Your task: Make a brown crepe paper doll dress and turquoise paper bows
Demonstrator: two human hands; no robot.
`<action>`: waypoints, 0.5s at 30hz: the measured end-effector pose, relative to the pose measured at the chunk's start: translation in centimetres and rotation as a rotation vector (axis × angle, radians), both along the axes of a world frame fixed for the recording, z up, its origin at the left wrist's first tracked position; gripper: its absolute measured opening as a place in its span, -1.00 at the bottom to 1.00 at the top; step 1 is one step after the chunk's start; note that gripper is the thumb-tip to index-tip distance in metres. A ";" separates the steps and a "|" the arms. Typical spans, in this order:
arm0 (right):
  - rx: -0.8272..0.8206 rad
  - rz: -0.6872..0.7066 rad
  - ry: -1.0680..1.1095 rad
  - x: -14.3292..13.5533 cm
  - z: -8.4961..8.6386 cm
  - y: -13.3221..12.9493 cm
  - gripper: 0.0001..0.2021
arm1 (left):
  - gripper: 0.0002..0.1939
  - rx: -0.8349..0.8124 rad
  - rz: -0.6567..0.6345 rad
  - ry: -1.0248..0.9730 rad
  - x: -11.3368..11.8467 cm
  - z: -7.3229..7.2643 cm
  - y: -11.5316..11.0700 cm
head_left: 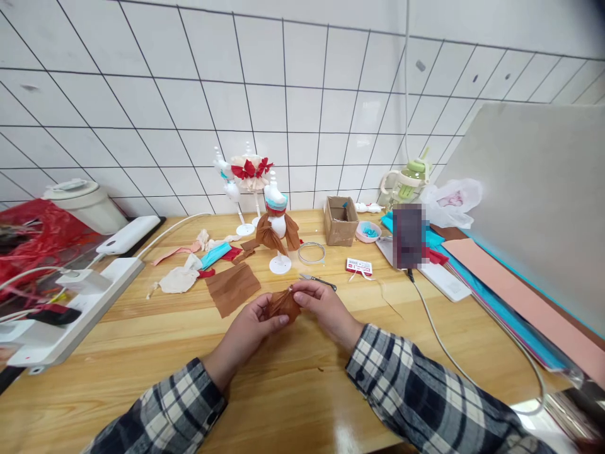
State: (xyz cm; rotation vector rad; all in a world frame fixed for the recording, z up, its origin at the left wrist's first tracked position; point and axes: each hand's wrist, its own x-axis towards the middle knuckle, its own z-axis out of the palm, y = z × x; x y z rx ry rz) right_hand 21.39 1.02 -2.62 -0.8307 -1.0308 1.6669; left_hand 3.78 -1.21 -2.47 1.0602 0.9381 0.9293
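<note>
Between my hands is a gathered piece of brown fabric, bunched toward its upper end. My left hand grips its lower left side between thumb and fingers. With thumb and fingertips, my right hand pinches the gathered top. Just beyond the right fingers lies a pair of small scissors. A flat brown fabric square rests left of the held piece. Behind it stands a small white doll form on a round base, dressed with brown fabric and a blue and red band.
More dressed doll forms stand by the tiled wall. Fabric scraps lie left. A metal ring, cardboard box, pink bowl and small red-white box sit right of centre. A power strip runs along the left.
</note>
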 end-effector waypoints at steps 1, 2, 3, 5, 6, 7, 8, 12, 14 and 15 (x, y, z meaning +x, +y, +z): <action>-0.024 -0.023 0.023 -0.1 0.1 -0.1 -0.74 | -0.65 0.020 -0.002 0.056 0.1 0.0 -0.1; -0.048 -0.029 0.050 -0.2 0.1 -0.2 -0.76 | -0.66 0.037 -0.006 0.101 0.2 0.1 -0.1; -0.068 -0.016 0.078 -0.2 0.2 -0.3 -0.77 | -0.68 0.053 -0.010 0.131 0.4 0.1 -0.2; -0.093 0.045 0.123 -0.1 0.3 -0.4 -0.74 | -0.69 0.074 -0.006 0.148 0.6 0.3 -0.3; -0.091 0.069 0.130 0.0 0.4 -0.4 -0.71 | -0.69 0.081 0.004 0.143 0.6 0.3 -0.3; -0.074 0.080 0.124 0.1 0.5 -0.3 -0.69 | -0.70 0.087 0.017 0.137 0.7 0.4 -0.2; -0.049 0.081 0.107 0.2 0.5 -0.3 -0.69 | -0.70 0.091 0.027 0.132 0.7 0.4 -0.2; 0.031 0.064 -0.009 0.1 0.2 0.0 -0.72 | -0.71 0.107 0.036 0.142 0.6 0.0 0.1; 0.034 0.053 -0.053 -0.1 0.0 0.1 -0.73 | -0.74 0.125 0.036 0.185 0.5 -0.2 0.2; 0.029 0.032 -0.064 -0.2 -0.1 0.1 -0.73 | -0.75 0.134 0.031 0.207 0.5 -0.3 0.2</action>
